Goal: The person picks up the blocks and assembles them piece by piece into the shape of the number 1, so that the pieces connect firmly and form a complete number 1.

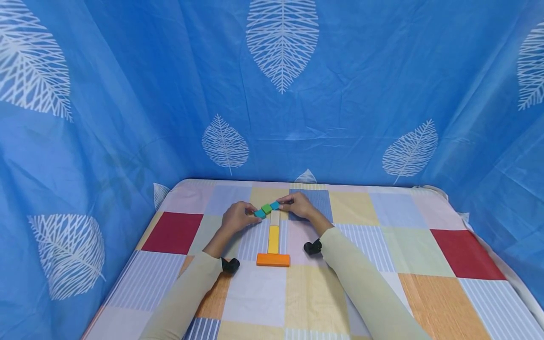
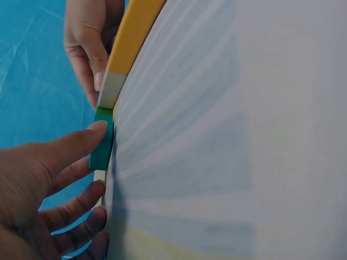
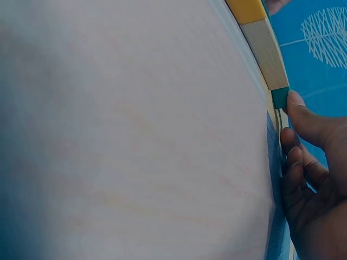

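On the tabletop, a slanted row of small blocks runs from a left teal block (image 1: 259, 214) through a green block (image 1: 266, 208) to a right teal block (image 1: 275, 205). My left hand (image 1: 237, 218) pinches the left teal block; in the left wrist view its thumb presses the near face. At the other end, my right hand (image 1: 297, 205) grips the right teal block (image 3: 280, 98) between thumb and fingers. Just below the row stands a cream block (image 1: 275, 218), lined up with a yellow block (image 1: 273, 240). An orange block (image 1: 273, 260) lies crosswise at the yellow one's near end.
A patchwork cloth (image 1: 365, 293) covers the table. Behind it and along both sides hangs a blue curtain (image 1: 340, 94) with white leaf prints. Black wrist devices (image 1: 230, 266) sit at the cuffs of both pale sleeves.
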A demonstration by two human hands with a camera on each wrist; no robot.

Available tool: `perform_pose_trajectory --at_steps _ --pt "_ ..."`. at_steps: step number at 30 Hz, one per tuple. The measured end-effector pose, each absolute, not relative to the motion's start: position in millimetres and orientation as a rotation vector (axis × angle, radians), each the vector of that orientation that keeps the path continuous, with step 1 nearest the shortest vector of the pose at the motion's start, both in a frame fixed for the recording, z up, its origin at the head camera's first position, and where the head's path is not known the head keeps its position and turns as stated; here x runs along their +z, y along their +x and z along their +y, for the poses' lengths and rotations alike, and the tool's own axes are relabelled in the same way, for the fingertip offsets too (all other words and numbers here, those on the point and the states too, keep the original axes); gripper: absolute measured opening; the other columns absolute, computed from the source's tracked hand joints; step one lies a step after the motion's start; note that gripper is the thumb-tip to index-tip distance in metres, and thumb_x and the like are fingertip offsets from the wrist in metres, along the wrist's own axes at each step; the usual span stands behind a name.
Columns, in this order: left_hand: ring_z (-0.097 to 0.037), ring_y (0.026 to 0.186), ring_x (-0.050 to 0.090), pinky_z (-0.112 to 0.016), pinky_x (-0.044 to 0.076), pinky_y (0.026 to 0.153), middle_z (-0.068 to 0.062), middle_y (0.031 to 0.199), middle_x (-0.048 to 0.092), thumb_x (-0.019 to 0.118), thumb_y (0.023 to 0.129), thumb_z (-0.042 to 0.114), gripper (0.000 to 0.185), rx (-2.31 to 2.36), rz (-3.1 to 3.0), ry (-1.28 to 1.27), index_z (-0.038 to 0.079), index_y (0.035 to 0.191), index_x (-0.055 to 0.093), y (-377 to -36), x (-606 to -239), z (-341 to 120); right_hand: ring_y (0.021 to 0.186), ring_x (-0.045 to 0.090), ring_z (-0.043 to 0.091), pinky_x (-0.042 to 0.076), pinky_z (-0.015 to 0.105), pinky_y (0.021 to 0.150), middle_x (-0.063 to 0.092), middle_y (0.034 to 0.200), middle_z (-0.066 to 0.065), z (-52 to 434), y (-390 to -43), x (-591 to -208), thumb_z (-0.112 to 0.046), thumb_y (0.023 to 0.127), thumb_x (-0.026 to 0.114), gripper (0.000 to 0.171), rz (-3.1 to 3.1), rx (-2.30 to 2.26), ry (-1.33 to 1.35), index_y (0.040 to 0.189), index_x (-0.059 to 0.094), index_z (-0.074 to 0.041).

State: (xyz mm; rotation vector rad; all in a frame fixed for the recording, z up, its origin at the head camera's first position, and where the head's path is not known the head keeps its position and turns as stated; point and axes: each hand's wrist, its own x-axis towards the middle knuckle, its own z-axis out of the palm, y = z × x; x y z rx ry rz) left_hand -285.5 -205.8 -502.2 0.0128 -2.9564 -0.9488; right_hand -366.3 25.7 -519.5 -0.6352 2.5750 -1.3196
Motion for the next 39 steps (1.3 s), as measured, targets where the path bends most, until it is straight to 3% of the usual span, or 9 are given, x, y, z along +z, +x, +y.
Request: perform_pose_trajectory --at_steps 31,39 --pt "-0.021 0.085 0.058 -0.036 0.055 0.081 -0.004 0.095 0.07 0.089 0.08 0.026 0.034 -0.98 -2.928 0.038 0.011 0.108 0.079 -284.1 -501.0 -201.3 0.11 0.065 0.025 0.052 0.041 0.096 0.072 0.122 0.007 26.0 -365.5 -519.2 -0.017 0.094 0.074 0.027 2.591 -1.31 -0.642 0.12 0.076 -0.01" --pt "-0.021 0.087 0.058 -0.035 0.055 0.082 -0.003 0.097 0.069 0.09 0.079 0.029 0.037 -1.0 -2.935 0.019 0.012 0.111 0.079 -284.9 -501.8 -204.3 0.092 0.06 0.019 0.051 0.032 0.084 0.073 0.105 0.008 27.1 -363.6 -516.8 -0.016 0.095 0.073 0.032 2.58 -1.303 -0.673 0.126 0.072 -0.007"
